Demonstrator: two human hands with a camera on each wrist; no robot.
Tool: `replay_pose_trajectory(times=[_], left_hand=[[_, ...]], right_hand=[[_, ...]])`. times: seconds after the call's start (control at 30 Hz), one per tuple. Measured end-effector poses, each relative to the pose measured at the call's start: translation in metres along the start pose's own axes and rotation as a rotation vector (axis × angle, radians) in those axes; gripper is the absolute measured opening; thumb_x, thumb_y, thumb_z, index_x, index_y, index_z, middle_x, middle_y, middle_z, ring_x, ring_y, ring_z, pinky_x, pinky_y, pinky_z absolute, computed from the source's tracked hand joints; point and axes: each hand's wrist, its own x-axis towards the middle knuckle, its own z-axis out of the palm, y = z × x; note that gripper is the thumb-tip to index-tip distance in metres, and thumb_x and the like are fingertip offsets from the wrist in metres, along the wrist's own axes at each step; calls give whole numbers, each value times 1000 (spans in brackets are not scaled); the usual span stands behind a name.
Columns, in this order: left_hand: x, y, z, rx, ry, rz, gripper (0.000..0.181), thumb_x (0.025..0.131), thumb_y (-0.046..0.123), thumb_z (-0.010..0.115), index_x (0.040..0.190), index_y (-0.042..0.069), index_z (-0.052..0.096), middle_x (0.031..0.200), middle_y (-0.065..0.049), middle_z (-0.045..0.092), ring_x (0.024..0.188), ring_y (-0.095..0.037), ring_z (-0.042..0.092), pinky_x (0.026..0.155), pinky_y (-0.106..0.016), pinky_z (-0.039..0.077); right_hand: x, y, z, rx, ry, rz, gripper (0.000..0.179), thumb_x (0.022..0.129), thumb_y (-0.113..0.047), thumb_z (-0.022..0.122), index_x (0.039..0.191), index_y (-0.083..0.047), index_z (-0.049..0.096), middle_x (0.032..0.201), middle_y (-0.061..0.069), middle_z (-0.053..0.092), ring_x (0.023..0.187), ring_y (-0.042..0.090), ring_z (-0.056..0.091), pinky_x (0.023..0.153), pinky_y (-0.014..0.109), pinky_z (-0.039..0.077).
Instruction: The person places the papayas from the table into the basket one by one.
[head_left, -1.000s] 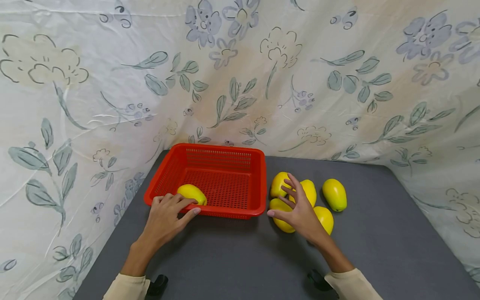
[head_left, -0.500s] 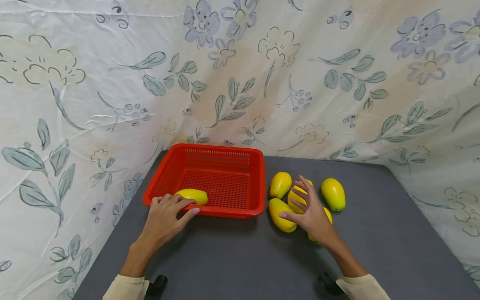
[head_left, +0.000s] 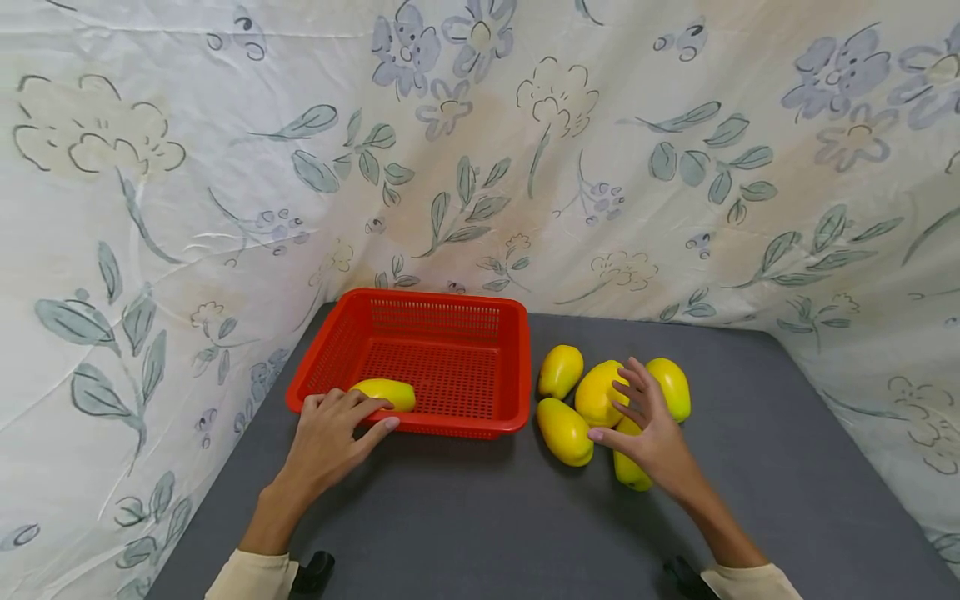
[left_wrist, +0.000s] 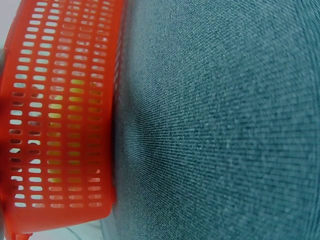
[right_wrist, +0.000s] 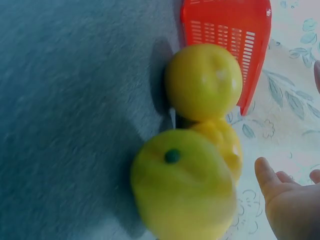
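Note:
My left hand (head_left: 333, 437) grips the near rim of a red plastic basket (head_left: 517, 367), fingers over the edge and thumb along the front. One yellow mango (head_left: 388, 392) lies inside against the near wall, partly behind those fingers; in the left wrist view it shows through the slots of the basket wall. Fingers spread, my right hand (head_left: 656, 437) hovers with nothing in it over a group of mangoes. Around it are a lower mango (head_left: 632, 467), a middle mango (head_left: 597, 396) and a right-hand mango (head_left: 675, 387), partly covered by the hand.
Between the basket and that group lie a front mango (head_left: 564, 432) and a back mango (head_left: 561, 372). A dark grey cloth (head_left: 480, 517) covers the table. Flower-patterned fabric (head_left: 465, 167) hangs behind and along both sides.
My right hand has shifted rightward over the mangoes, uncovering the ones nearer the basket. The mango inside the basket has turned slightly and settled by the near wall. My left hand stays put.

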Motion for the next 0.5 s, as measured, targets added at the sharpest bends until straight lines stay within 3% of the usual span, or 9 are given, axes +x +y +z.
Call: replay_pose_trajectory(times=[0.5], left_hand=[[1, 3, 3, 5, -1, -19, 37, 95, 48, 74, 120, 21, 79, 114, -5, 73, 98, -27, 60, 88, -50, 36]], right_hand=[[-10, 14, -27, -67, 51, 19, 115, 87, -6, 87, 170, -31, 12, 167, 23, 26, 150, 49, 34, 108, 8, 36]])
